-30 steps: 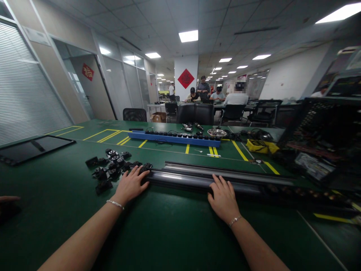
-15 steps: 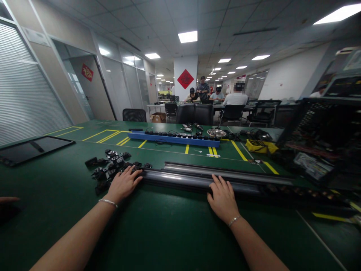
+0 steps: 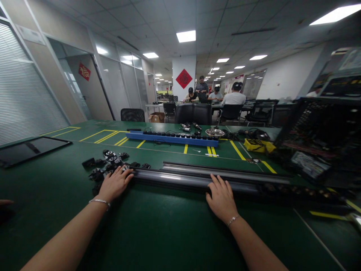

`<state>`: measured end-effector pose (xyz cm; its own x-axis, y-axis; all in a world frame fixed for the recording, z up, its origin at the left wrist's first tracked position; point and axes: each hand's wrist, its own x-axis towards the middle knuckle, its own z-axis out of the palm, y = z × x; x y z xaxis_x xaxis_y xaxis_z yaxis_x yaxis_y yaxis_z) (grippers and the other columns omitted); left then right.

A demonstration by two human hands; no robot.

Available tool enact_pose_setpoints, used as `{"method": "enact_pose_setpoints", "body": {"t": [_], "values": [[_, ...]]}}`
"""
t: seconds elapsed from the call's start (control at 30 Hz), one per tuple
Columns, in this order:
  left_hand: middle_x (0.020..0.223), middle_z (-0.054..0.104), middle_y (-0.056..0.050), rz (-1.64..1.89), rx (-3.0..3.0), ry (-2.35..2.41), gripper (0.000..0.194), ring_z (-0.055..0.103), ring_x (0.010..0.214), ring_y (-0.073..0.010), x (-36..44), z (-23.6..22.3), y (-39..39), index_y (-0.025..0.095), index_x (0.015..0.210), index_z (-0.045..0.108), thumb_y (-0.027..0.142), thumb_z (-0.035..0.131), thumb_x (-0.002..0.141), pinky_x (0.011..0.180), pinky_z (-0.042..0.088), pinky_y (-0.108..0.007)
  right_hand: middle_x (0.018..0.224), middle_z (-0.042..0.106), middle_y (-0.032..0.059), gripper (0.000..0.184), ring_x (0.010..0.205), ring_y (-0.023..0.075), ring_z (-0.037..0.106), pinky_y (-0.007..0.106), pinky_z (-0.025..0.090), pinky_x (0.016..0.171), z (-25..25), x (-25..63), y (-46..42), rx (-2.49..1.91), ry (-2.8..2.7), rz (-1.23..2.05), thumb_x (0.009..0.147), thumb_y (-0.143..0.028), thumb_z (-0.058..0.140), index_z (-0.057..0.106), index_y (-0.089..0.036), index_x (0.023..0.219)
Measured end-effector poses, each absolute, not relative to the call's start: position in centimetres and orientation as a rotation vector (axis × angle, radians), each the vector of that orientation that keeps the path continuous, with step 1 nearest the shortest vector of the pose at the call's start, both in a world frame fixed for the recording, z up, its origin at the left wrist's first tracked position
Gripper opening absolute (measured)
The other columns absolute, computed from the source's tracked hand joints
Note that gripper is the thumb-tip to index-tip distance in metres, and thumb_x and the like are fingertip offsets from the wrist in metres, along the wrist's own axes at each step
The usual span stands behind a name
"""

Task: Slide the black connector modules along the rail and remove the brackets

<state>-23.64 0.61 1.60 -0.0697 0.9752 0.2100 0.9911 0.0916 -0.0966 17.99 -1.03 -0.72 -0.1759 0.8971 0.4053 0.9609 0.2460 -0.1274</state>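
A long, dark, shiny metal rail [image 3: 172, 177] lies across the green table in front of me. My left hand [image 3: 115, 183] rests at its left end, fingers stretched out, beside a heap of small black parts [image 3: 111, 159]. Farther right, my right hand [image 3: 222, 196] lies palm down with extended fingers touching the rail's near side. Neither hand grips anything. A second metal rail [image 3: 197, 168] lies just behind the first, roughly parallel. The near rail's left tip is hidden by my left hand, and dark parts cover its right stretch.
A blue channel [image 3: 172, 139] with small black parts stands farther back, near a metal bowl [image 3: 214, 133] and a yellow tray [image 3: 259, 146]. A black flat panel [image 3: 34, 148] lies at left. Dark equipment [image 3: 318, 139] rises at right. Several people sit or stand at far tables.
My left hand has slid a little left, uncovering more of the near rail. My right hand stays at nearly the same spot. The view has shifted slightly.
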Motion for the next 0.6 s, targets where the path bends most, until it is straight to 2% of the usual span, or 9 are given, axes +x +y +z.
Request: {"method": "enact_pose_setpoints", "body": {"t": [0.33, 0.6], "values": [[0.143, 0.038, -0.007, -0.076, -1.922, -2.238, 0.049, 0.026, 0.135, -0.0260, -24.6, 1.9, 0.6, 0.029, 0.129, 0.044, 0.046, 0.021, 0.089, 0.100, 0.029, -0.053, 0.139, 0.043, 0.0071, 0.019, 0.130, 0.0275, 0.032, 0.047, 0.019, 0.106, -0.6, 17.9, -1.2, -1.710, -2.134, -0.217, 0.078, -0.023, 0.046, 0.060, -0.019, 0.090], [0.143, 0.037, -0.012, -0.158, -1.838, -2.329, 0.051, 0.025, 0.134, -0.0315, -26.3, 1.5, 0.7, 0.026, 0.127, 0.047, 0.047, 0.023, 0.087, 0.099, 0.027, -0.059, 0.138, 0.044, 0.0067, 0.017, 0.129, 0.0267, 0.033, 0.046, 0.019, 0.106, -0.4, 17.9, -1.3, -1.716, -2.127, -0.226, 0.078, -0.023, 0.046, 0.059, -0.019, 0.088]]}}
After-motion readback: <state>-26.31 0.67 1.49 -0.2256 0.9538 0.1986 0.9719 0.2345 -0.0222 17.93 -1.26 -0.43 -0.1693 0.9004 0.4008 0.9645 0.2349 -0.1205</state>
